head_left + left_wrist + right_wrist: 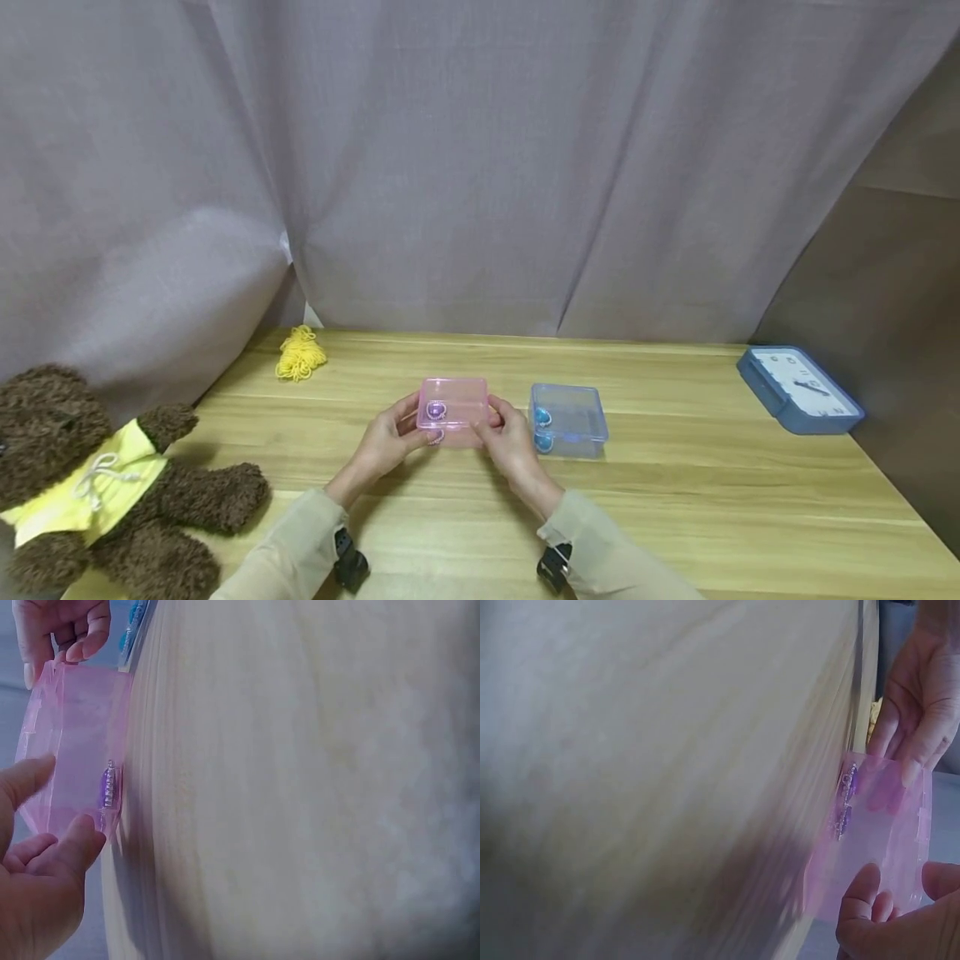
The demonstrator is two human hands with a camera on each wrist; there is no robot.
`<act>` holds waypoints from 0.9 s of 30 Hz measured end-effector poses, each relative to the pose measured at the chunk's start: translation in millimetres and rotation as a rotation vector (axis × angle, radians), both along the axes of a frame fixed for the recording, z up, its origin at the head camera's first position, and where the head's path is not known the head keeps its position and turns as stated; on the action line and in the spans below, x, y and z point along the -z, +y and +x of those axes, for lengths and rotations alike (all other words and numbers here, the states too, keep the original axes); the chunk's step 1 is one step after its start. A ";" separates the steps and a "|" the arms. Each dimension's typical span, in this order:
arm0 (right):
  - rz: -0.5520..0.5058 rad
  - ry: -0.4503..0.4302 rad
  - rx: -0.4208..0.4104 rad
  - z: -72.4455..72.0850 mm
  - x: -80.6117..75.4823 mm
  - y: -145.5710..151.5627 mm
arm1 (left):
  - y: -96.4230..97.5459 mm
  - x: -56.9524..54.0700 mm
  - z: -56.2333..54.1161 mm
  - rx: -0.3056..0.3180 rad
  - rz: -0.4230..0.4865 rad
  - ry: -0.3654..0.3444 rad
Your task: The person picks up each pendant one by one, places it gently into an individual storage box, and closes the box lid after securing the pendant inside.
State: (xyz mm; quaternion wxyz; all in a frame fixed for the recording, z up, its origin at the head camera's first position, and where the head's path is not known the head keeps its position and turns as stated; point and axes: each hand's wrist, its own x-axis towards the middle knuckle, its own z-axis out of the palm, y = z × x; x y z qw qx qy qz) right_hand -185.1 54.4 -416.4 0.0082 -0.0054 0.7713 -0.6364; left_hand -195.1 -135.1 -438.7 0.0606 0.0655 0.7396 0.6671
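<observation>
A clear pink plastic box [467, 410] with its lid closed is held between both hands, in the middle of the head view. My left hand [386, 444] grips its left end, with the thumb [81, 844] against the box wall. From the right end, my right hand [516, 452] holds it between thumb and fingers. Inside the box, near the left side, sit purple gem pieces with a beaded silvery edge [847, 784]. Just to the right of the right hand stands a clear blue plastic box [576, 410] holding blue gem pieces [543, 417].
A brown teddy bear [213, 496] in a yellow top lies at the left of the wooden table [675, 517]. Bundled yellow cord [300, 354] is at the back left. A blue-framed clock [806, 387] lies at the right edge. Grey cloth [465, 167] hangs behind.
</observation>
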 end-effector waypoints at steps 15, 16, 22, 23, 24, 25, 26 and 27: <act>0.120 0.107 0.018 3.5 6.1 1.1 | 2.3 0.7 4.2 -0.029 -0.093 0.111; 0.125 0.110 0.020 4.8 6.1 0.9 | 2.7 1.0 4.5 -0.031 -0.092 0.112; 0.048 0.056 0.034 6.8 5.4 -0.4 | 3.5 -1.0 5.1 -0.053 -0.122 0.102; 0.014 0.032 0.037 5.7 5.0 -0.6 | 3.7 -1.7 4.3 -0.057 -0.127 0.104; -0.020 0.007 0.040 4.6 4.3 -0.7 | 3.8 -2.1 3.2 -0.060 -0.129 0.102; -0.051 -0.019 0.045 3.2 3.4 -0.9 | 3.8 -2.8 2.0 -0.065 -0.133 0.101; -0.078 -0.045 0.049 2.2 2.7 -1.1 | 3.7 -3.1 1.4 -0.071 -0.137 0.096; -0.091 -0.062 0.049 1.5 2.2 -1.3 | 3.6 -3.4 0.8 -0.073 -0.137 0.094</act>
